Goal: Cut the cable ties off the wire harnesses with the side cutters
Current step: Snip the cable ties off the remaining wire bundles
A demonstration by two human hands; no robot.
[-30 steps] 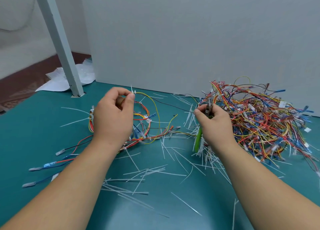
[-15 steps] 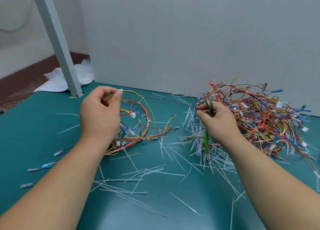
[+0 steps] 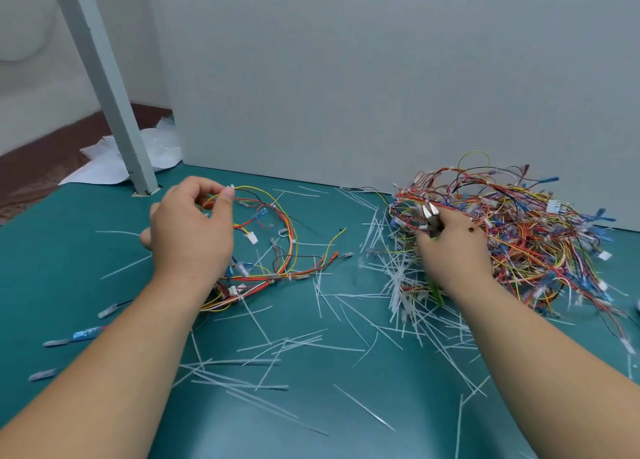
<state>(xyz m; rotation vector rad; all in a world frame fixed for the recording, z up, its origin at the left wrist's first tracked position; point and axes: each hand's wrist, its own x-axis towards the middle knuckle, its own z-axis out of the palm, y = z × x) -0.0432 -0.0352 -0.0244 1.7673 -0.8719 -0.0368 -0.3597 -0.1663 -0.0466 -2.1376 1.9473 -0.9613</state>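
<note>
The person's left hand is raised above the teal table at about ten o'clock from the middle of the view. Its thumb and forefinger pinch a yellow strand at the top of a looped wire harness, just beside a small white cable tie. The rest of that harness hangs and lies on the table towards four o'clock from the hand, with red, orange, black and yellow wires and white plugs. The right hand, at about three o'clock, is clenched around the side cutters. The metal head sticks out above the fist and points towards eleven o'clock, and a green handle tip shows under the wrist. Whether the blades are apart cannot be told. The fist rests against the near-left edge of a big tangled pile of harnesses, which fills the table at two to three o'clock. Cut tie tails, thin and white, lie heaped at six o'clock from the right hand and scattered across the middle of the table. A grey post stands at eleven o'clock, with crumpled white sheets behind its foot and a pale panel along the far edge.
</note>
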